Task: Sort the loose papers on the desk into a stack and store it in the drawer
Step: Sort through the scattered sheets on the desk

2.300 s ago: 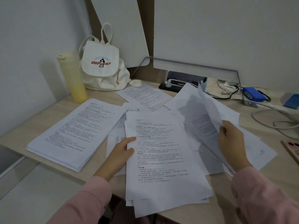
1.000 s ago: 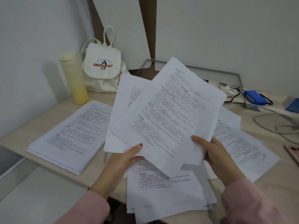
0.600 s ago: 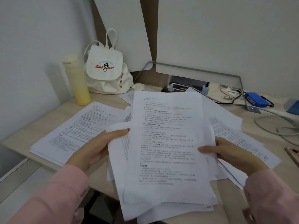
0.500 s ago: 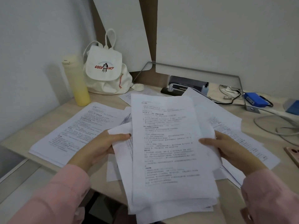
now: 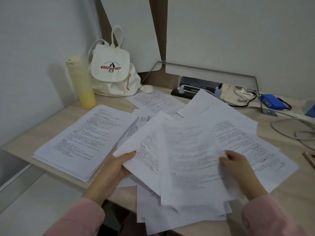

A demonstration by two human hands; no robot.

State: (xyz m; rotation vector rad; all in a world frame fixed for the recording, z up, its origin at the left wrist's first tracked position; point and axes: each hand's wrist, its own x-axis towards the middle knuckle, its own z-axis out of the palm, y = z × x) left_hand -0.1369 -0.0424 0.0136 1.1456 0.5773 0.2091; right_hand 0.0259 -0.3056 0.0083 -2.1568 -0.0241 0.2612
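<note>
At the far left of the pale wooden counter [image 5: 42, 133] we see a tall pale-yellow cylindrical bottle [image 5: 81, 82] standing upright, and just to its right a cream canvas drawstring backpack [image 5: 113, 72] printed with red lettering, set against the wall. Nearer, on the left part of the counter, lies a neat stack of printed white sheets [image 5: 81, 140], flat and slightly angled, its near corner reaching the counter edge. To its right we find the left hand [image 5: 115, 167], emerging from a pink sleeve [image 5: 76, 217], with thumb on top and fingers underneath, clamped on the left edge of a fanned bundle of loose printed papers [image 5: 184, 160]. The bundle is blurred, sits above further loose sheets on the counter, and overhangs the near edge. The right hand [image 5: 235, 169] grips the bundle's right side, fingers curled closed over the paper. Beyond the bundle, a single printed sheet [image 5: 156, 103] lies flat near the backpack, and more overlapping white sheets [image 5: 238, 133] spread to the right under the right hand. At the far right we note a blue rectangular device [image 5: 271, 103] with dark cables, and grey looped cords [image 5: 289, 130] lying on the counter.
</note>
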